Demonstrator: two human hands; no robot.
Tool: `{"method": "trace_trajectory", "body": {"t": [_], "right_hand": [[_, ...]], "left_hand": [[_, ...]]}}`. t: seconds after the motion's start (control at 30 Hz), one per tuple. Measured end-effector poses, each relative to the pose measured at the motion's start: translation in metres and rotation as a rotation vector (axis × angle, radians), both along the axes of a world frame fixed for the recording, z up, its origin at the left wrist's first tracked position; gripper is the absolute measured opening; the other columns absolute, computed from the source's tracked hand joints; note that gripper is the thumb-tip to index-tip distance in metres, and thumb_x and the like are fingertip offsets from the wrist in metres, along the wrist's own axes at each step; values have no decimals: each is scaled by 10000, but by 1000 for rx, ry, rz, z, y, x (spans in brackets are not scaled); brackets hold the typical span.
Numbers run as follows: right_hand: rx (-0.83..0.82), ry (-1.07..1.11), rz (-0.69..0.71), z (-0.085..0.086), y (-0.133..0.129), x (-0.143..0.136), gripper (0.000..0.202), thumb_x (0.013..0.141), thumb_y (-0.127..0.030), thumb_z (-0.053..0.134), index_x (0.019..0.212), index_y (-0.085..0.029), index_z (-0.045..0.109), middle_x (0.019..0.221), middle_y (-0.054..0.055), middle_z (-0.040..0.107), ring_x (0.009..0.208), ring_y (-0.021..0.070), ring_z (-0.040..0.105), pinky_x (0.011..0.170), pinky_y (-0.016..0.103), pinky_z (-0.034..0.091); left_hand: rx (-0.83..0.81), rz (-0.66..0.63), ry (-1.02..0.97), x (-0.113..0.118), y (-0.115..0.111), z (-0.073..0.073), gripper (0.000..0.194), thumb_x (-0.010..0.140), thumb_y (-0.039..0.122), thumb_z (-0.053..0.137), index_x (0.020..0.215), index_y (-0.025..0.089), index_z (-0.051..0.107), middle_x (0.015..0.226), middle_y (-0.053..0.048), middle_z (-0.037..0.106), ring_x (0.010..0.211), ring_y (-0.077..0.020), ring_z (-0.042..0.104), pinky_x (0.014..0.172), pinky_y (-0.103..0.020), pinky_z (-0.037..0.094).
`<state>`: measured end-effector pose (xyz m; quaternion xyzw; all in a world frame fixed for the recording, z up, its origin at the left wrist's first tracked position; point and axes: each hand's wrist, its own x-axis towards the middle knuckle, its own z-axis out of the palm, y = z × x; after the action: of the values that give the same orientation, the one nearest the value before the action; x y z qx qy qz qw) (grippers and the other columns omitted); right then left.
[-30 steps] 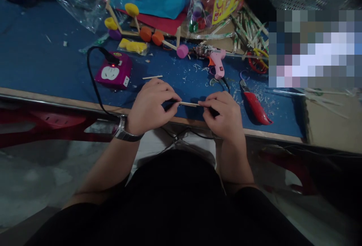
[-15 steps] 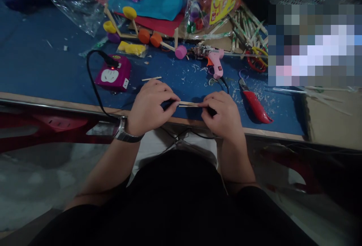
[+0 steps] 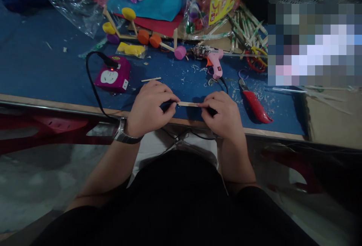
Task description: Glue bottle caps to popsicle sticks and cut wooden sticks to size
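Note:
Two thin wooden sticks [image 3: 187, 104] lie pressed together, level, near the front edge of the blue table. My left hand [image 3: 154, 106] pinches their left end between thumb and fingertips; a watch [image 3: 121, 131] is on that wrist. At the right end, my right hand [image 3: 222, 112] grips the sticks with its fingertips. Just beyond my left hand rests another thin wooden stick [image 3: 151, 79]. A pink glue gun [image 3: 216, 63] lies past my right hand, and a red-handled cutter knife [image 3: 256, 104] is to its right.
A purple power adapter [image 3: 114, 74] with a plugged-in black cord stands at left. Behind are stick pieces with coloured caps [image 3: 143, 37], a yellow packet [image 3: 131, 49], scissors [image 3: 256, 64] and plastic bags. White glue scraps dot the table [image 3: 183, 87]. Cardboard [image 3: 333, 117] is at right.
The two sticks, with a narrow gap between them before, now lie together as one strip. Both hands have stayed in nearly the same place.

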<state>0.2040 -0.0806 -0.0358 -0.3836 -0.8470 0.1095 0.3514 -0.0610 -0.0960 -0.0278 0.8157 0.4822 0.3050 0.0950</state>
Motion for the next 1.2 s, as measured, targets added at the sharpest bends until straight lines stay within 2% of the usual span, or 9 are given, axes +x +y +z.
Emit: {"method": "trace_trajectory", "body": {"t": [0.37,1.2], "right_hand": [[-39,-37,15,2,-1,0,213,958,-87,660,1017,-232,805,1022,75,802,970,267,720,886,449,582],[-44,-17,30,2,-3,-1,197,941,-93,659,947,-242,789,983,57,798,933,253,724,869,429,579]], "left_hand": [[8,0,16,0,0,-1,205,1011,273,640,1008,208,835,1021,-79,795,1043,-306,694,1007,-530,537],[7,8,9,0,-2,-1,200,955,223,613,984,246,809,1005,-58,793,1045,-305,700,1006,-543,559]]}}
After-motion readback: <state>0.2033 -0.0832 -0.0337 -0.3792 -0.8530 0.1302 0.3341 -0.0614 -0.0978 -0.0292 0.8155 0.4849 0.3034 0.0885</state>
